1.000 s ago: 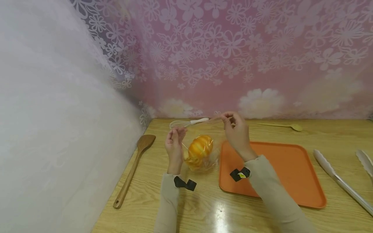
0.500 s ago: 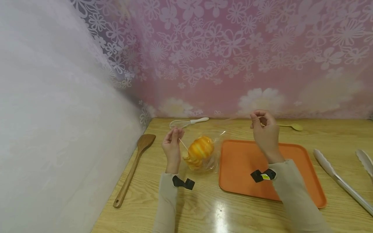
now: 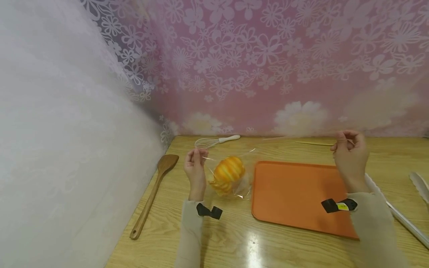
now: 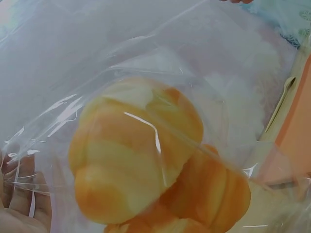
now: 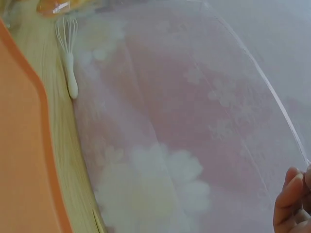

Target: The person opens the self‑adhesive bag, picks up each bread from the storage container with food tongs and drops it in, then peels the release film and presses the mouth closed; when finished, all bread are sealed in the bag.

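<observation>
In the head view a clear plastic bag (image 3: pixel 247 182) with golden bread (image 3: pixel 229 169) inside hangs close over the table. My left hand (image 3: pixel 196 171) pinches the bag's top edge between thumb and fingers. Farther right, above the orange tray (image 3: pixel 295 201), my right hand (image 3: pixel 351 158) pinches the end of a thin clear strip (image 5: pixel 278 92), which the right wrist view shows stretching away toward the bag. The left wrist view has the bread (image 4: pixel 136 150) close up behind shiny film, the left fingers (image 4: pixel 22 199) at its lower left.
A white-handled whisk (image 3: pixel 230 138) lies by the back wall. On the left rests a wooden turner (image 3: pixel 152 199). A thin yellow spoon (image 3: pixel 311 143) lies behind the tray, partly hidden by the right hand. Metal tongs (image 3: pixel 407 223) lie at the right, partly behind the sleeve.
My right hand has moved far to the right, drawing the strip out long. My left hand has shifted slightly left, still pinching the bag. The bag and bread have moved little.
</observation>
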`<state>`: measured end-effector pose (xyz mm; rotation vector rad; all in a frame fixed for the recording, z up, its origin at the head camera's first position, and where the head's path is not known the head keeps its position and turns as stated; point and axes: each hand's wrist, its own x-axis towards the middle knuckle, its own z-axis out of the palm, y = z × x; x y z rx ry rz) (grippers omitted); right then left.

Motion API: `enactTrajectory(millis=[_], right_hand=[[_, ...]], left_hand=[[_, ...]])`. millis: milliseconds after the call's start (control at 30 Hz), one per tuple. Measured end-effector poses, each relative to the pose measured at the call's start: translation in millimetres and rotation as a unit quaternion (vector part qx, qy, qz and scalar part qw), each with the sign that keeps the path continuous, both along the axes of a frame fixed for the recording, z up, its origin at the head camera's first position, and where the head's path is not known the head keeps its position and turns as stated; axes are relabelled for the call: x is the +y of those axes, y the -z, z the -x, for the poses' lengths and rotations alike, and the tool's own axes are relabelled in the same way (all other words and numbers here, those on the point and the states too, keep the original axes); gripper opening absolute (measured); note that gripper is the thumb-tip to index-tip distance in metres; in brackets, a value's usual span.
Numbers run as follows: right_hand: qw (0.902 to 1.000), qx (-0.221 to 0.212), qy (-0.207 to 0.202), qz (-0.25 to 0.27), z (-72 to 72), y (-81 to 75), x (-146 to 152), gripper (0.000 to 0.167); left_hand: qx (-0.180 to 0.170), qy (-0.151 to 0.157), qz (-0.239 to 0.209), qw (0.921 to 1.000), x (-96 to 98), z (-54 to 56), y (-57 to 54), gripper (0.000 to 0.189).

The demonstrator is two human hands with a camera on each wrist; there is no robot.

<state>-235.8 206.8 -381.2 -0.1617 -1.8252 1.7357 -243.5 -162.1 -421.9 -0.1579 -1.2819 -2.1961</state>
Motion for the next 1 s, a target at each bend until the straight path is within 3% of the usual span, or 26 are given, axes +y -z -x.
enactTrajectory(millis=[100, 233, 300, 367, 467, 633, 767, 900, 1000], right_hand=[[0.9985, 0.022, 0.003, 0.050, -5.2, -4.1, 14.3, 0.003], [0.9963, 0.047, 0.005, 0.072, -10.4, -9.1, 25.6, 0.009], [0.9971, 0.052, -0.015, 0.054, -13.4, -8.7, 26.4, 0.006], [0.9977, 0.047, -0.049, -0.002, -17.4, -5.4, 22.5, 0.004], [0.9864, 0.040, -0.141, -0.076, -26.9, 1.8, 6.4, 0.009], [0.9480, -0.004, -0.278, -0.155, -53.8, 11.0, -48.6, 0.011], [0.9116, -0.020, -0.378, -0.162, -77.9, 23.3, -98.8, 0.010], [0.8654, -0.034, -0.479, -0.144, -96.6, 38.4, -138.5, 0.012], [0.8366, -0.045, -0.528, -0.137, -107.9, 47.1, -160.6, 0.017]], left_hand=[[-0.001, 0.001, -0.004, 1.0000, 0.9, 0.7, -0.5, 0.012], [0.001, 0.003, -0.019, 0.9998, 0.5, 1.8, -0.6, 0.013], [0.002, 0.004, -0.026, 0.9997, 0.2, 2.1, -0.4, 0.012], [0.002, 0.006, -0.030, 0.9995, 0.3, 2.6, 0.1, 0.012], [0.010, 0.012, -0.037, 0.9992, 1.2, 3.9, 0.7, 0.014], [0.028, 0.017, -0.038, 0.9987, 1.1, 5.8, 2.3, 0.015], [0.026, 0.011, -0.033, 0.9991, 1.2, 6.5, 3.2, 0.017], [0.013, 0.011, -0.031, 0.9994, 0.6, 6.6, 3.1, 0.023], [0.009, 0.015, -0.032, 0.9993, 0.5, 6.9, 1.8, 0.024]])
